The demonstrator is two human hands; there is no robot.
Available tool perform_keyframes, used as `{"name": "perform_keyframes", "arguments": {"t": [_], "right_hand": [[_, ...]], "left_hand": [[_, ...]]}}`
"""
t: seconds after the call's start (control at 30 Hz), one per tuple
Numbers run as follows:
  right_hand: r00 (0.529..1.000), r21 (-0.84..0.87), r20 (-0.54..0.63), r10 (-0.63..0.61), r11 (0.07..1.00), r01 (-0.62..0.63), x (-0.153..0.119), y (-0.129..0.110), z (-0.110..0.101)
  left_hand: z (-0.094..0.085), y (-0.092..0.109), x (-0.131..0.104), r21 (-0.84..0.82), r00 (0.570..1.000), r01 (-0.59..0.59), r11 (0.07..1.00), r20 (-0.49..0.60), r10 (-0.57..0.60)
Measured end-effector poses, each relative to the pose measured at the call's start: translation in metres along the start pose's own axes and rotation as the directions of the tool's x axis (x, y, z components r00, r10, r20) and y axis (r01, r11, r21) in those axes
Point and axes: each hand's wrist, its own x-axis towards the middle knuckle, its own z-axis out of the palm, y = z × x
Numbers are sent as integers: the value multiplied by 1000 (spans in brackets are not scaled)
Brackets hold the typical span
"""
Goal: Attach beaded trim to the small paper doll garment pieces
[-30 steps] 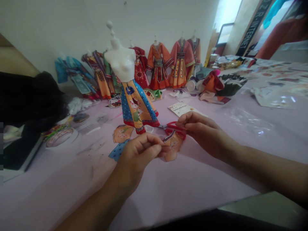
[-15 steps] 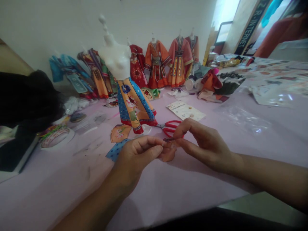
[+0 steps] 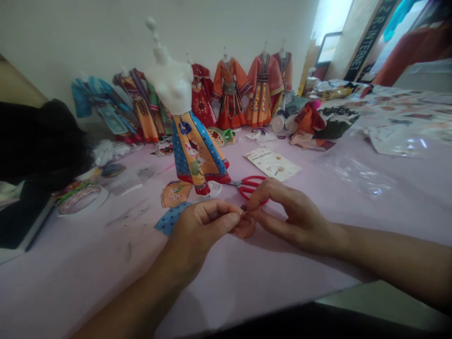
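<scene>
Between my two hands is a small orange fabric piece [image 3: 246,230] with a dark trimmed edge, partly covered by fingers. My left hand [image 3: 208,226] pinches it at its left side. Thumb and forefinger of my right hand [image 3: 289,212] are closed on its upper right edge, close to the left fingertips. Just beyond lie red-handled scissors [image 3: 252,181]. A white mini mannequin [image 3: 171,84] wears a blue and orange patterned skirt [image 3: 199,150]. Left of my left hand are a blue dotted fabric piece [image 3: 171,219] and an orange flowered piece [image 3: 176,194].
Several dressed doll forms, one in an orange robe [image 3: 229,89], stand along the wall. A card with small buttons [image 3: 271,163] and a clear plastic bag [image 3: 367,176] lie to the right. A tape roll [image 3: 84,201] and black cloth [image 3: 42,146] are at left.
My right hand has moved slightly left, bringing its fingertips closer to the left ones. The fabric's dark edge is more covered now. My left hand stays nearly still.
</scene>
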Motion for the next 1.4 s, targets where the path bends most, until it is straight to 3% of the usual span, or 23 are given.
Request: {"name": "perform_keyframes", "arguments": {"t": [0.33,0.57,0.77,0.9,1.07,1.23,1.4], "right_hand": [[997,-34,35,-75,997,76,1,-1,2],[980,-193,47,-196,960,201,0,1,3],[971,-373,83,-224,897,238,-1,-2,4],[971,-431,95,-221,870,240,-1,-6,3],[984,-324,87,-158,929,178,-2,-5,4],[999,-134,36,-19,991,24,-1,-4,5],[991,14,79,111,994,-112,2,-8,4]], "left_hand": [[4,2,-2,53,1000,-18,998,8,17],[12,9,-5,239,998,-28,971,-49,41],[14,9,-8,527,974,-159,835,-53,219],[13,7,-9,605,951,-230,762,-25,307],[15,8,-8,625,955,-228,746,-6,296],[17,9,-8,589,961,-225,776,4,275],[17,10,-10,555,970,-212,805,19,243]]}}
